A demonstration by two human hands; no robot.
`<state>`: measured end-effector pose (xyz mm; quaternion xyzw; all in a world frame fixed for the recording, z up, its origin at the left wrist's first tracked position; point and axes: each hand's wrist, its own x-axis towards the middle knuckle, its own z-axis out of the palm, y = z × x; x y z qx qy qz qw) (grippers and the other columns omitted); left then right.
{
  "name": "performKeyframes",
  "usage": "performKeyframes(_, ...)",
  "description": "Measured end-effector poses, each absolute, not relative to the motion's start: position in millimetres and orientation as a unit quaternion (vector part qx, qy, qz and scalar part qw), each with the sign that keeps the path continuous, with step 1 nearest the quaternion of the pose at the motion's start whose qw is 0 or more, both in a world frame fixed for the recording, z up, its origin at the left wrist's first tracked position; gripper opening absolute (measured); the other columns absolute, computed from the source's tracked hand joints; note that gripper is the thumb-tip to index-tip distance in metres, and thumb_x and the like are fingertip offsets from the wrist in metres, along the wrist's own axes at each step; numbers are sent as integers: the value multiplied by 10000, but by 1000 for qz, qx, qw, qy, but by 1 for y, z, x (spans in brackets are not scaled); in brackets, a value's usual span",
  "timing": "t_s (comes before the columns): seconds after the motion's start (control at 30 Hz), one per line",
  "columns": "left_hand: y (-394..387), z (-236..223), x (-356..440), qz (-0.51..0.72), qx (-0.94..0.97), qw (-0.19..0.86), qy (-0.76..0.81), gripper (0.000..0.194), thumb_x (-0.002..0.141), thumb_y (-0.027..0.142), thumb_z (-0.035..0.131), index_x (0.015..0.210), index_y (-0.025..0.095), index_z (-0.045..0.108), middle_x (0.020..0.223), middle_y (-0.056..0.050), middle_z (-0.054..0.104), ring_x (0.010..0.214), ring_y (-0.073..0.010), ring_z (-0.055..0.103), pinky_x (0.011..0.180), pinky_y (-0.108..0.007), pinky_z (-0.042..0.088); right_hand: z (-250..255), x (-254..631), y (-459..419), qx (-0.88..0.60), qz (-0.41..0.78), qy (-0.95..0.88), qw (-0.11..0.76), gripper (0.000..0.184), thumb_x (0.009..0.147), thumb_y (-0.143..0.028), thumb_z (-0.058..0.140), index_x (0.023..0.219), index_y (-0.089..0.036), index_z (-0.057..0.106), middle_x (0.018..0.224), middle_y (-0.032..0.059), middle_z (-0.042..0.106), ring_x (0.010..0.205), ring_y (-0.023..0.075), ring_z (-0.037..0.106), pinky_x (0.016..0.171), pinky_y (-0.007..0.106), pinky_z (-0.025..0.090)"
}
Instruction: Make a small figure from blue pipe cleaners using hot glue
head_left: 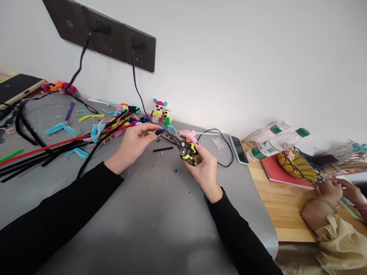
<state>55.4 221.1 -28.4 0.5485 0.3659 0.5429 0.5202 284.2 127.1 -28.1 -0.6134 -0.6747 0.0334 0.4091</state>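
Observation:
My right hand (202, 168) is closed around wire strippers (185, 147) with black and yellow handles. Their dark jaws point up and left, toward the fingertips of my left hand (134, 143). Between that thumb and finger, a small blue piece (163, 131) is pinched right at the jaw tips; its shape is mostly hidden. Just behind the strippers lies a pink glue gun (187, 134). A short black stick-like piece (163, 149) rests on the grey mat below my hands. Two fuzzy pipe-cleaner figures (158, 111) stand against the wall.
Black and red pipe cleaners (57, 147) spread across the left, among blue pieces and scraps. A phone (239, 149) lies at the right mat edge, near plastic bottles (266, 148). Cables hang from the wall sockets (114, 40). Another person's hands (329, 191) work far right.

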Motion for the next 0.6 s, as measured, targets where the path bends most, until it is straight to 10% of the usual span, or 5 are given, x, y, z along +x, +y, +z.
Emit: performKeyframes(0.6,218,-23,57,533,566,512,367,550,645,675,912,881,188,807,930,-102,810,913,-282,764,877,-419,629,-28,283,124,-627,86,-664,398,362,765,-300,680,1102,-194,759,980,64,802,779,210,708,734,311,566)
